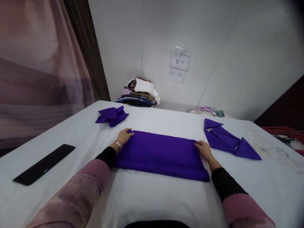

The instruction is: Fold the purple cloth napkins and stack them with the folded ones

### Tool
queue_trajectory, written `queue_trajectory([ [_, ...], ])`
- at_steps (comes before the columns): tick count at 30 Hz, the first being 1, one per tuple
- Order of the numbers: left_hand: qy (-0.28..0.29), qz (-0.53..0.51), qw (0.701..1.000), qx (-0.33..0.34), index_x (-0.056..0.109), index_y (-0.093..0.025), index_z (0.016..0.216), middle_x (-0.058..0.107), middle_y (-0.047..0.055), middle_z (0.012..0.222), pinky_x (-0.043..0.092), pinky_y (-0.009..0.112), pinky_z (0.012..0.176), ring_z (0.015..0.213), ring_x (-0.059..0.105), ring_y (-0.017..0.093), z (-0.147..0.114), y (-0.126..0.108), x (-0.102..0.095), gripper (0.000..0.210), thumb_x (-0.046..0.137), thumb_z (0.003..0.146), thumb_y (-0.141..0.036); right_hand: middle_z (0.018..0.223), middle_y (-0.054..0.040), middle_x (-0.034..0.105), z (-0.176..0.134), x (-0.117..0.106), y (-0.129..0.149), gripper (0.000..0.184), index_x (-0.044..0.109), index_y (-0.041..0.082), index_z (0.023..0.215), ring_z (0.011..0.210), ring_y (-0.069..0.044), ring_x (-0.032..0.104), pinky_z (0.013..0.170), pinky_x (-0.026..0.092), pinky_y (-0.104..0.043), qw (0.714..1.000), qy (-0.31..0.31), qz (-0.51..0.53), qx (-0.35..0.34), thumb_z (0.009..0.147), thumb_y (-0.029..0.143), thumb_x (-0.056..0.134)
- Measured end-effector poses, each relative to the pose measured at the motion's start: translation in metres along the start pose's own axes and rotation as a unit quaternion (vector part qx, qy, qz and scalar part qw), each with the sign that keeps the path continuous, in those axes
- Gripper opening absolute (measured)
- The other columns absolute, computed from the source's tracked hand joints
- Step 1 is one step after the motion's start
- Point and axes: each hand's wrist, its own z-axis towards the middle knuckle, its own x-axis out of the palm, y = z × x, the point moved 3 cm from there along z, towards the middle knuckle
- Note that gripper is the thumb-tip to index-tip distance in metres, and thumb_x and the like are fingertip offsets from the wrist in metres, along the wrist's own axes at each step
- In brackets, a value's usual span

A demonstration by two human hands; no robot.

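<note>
A purple cloth napkin (161,155), folded into a wide rectangle, lies in front of me on the white-covered table. At its far left corner my left hand (124,137) pinches the edge between thumb and fingers. My right hand (204,149) grips the far right corner in the same way. The long far edge runs fairly straight between both hands, while the near edge rests on the table. Beyond my left hand sits a crumpled purple napkin (112,116). To the right of my right hand lies another purple napkin (222,139) folded into pointed shapes.
A long black slab (45,164) lies on the left of the white tablecloth (152,196). Behind the table's far edge is a stack of folded clothes (140,91), with more fabric (206,110) to its right. A paper sign (180,60) hangs on the wall. A red basket (282,129) stands far right.
</note>
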Motion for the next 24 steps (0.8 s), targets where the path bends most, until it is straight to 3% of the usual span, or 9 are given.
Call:
queue_trajectory([
  [8, 0.003, 0.027, 1.000, 0.010, 0.062, -0.018, 0.104, 0.068, 0.000, 0.078, 0.048, 0.022, 0.060, 0.069, 0.064, 0.015, 0.006, 0.012, -0.006, 0.035, 0.058, 0.069, -0.022, 0.066, -0.0027, 0.063, 0.004, 0.002, -0.006, 0.022, 0.060, 0.020, 0.069, 0.064, -0.019, 0.057, 0.059, 0.037, -0.027, 0.997, -0.020, -0.077, -0.012, 0.069, 0.040, 0.050],
  [16, -0.029, 0.070, 0.997, 0.017, 0.065, -0.019, 0.097, 0.070, 0.001, 0.080, 0.047, 0.025, 0.069, 0.077, 0.065, 0.018, 0.013, 0.006, 0.002, 0.030, 0.057, 0.069, -0.022, 0.068, -0.0025, 0.064, 0.005, 0.005, -0.003, 0.020, 0.062, 0.021, 0.077, 0.069, -0.018, 0.057, 0.060, 0.037, -0.026, 0.989, -0.030, -0.143, -0.009, 0.076, 0.036, 0.049],
  [24, -0.033, 0.093, 0.995, 0.028, 0.058, -0.016, 0.110, 0.069, 0.007, 0.101, 0.047, 0.027, 0.080, 0.091, 0.064, 0.020, 0.008, 0.002, 0.001, 0.037, 0.055, 0.075, -0.027, 0.075, -0.0030, 0.063, 0.003, 0.003, 0.002, 0.021, 0.062, 0.020, 0.089, 0.072, -0.018, 0.056, 0.061, 0.036, -0.026, 0.980, -0.022, -0.197, -0.015, 0.080, 0.035, 0.050],
])
